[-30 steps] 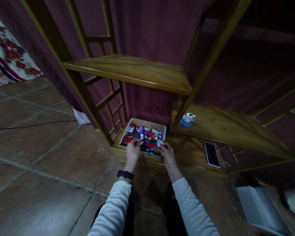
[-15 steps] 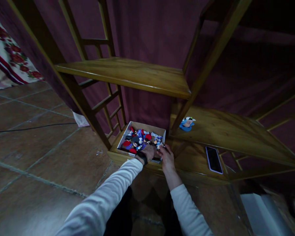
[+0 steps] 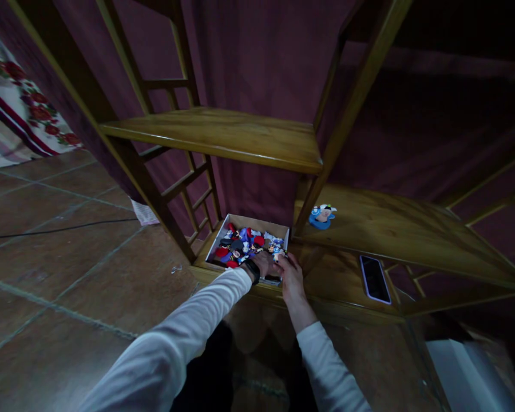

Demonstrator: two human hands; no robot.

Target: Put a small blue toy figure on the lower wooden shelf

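A shallow cardboard box (image 3: 257, 220) full of several small colourful toy figures (image 3: 240, 245) sits on the lowest wooden shelf. My left hand (image 3: 264, 262) reaches across into the box's front right part with its fingers curled down among the figures; what it grips is hidden. A black watch is on that wrist. My right hand (image 3: 290, 277) lies at the box's front right corner, fingertips touching a small figure there.
A blue toy figure (image 3: 321, 216) lies on the middle shelf (image 3: 412, 229) to the right. A phone (image 3: 373, 278) rests face up on the bottom shelf. A top shelf board (image 3: 223, 134) overhangs the box. A black cable (image 3: 60, 229) crosses the tiled floor.
My left hand moved from the box's front left edge rightwards into the box beside my right hand. The right hand has stayed at the front right corner.
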